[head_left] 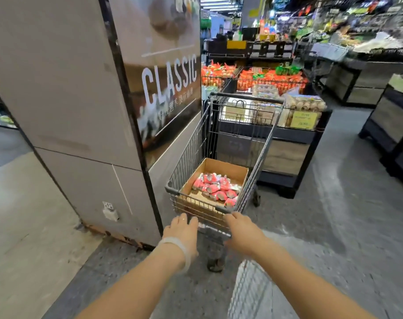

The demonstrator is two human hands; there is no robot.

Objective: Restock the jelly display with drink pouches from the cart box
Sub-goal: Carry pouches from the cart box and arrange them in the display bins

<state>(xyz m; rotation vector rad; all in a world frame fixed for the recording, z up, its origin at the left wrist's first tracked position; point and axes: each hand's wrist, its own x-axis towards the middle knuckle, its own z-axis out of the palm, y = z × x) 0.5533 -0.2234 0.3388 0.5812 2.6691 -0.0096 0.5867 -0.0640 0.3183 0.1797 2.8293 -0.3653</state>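
A wire shopping cart stands in front of me beside a pillar. An open cardboard box lies in its basket, holding several pink-red drink pouches heaped toward its right side. My left hand and my right hand both grip the cart handle at the near end, fingers curled over it. Beyond the cart, wire bins with orange and green packs form a display.
A grey pillar with a "CLASSIC" poster stands close on the cart's left. A low stand with egg cartons and a yellow price sign sits right behind the cart. Dark produce stands line the right, with open concrete floor between.
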